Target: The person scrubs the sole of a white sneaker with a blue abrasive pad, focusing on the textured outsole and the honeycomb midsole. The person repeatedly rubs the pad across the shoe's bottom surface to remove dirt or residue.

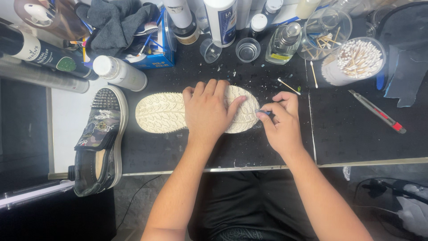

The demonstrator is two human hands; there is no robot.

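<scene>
Leftmost, a camouflage-patterned slip-on shoe with a studded black toe and white sole (100, 143) sits at the left edge of the black desk (356, 134), untouched. Beside it, near the desk's middle, a cream rubber-soled shoe lying sole-up (162, 112) is pinned by the left hand (206, 110), fingers spread flat across its toe end. The right hand (280, 119) has its fingers pinched together on a small dark tool (264, 112) whose tip meets the sole's right rim. By my judgement the work on the sole's edge is under way: pale flecks lie scattered on the desk behind the sole, yet the tread still looks dingy, and the other shoe waits. Along the back edge stand two small clear plastic cups (248, 49), seemingly empty; a glass jar holding wooden sticks (324, 33); and, toward the right, a clear tub packed with cotton swabs (356, 60). One loose cotton swab (289, 86) lies near the right hand.
</scene>
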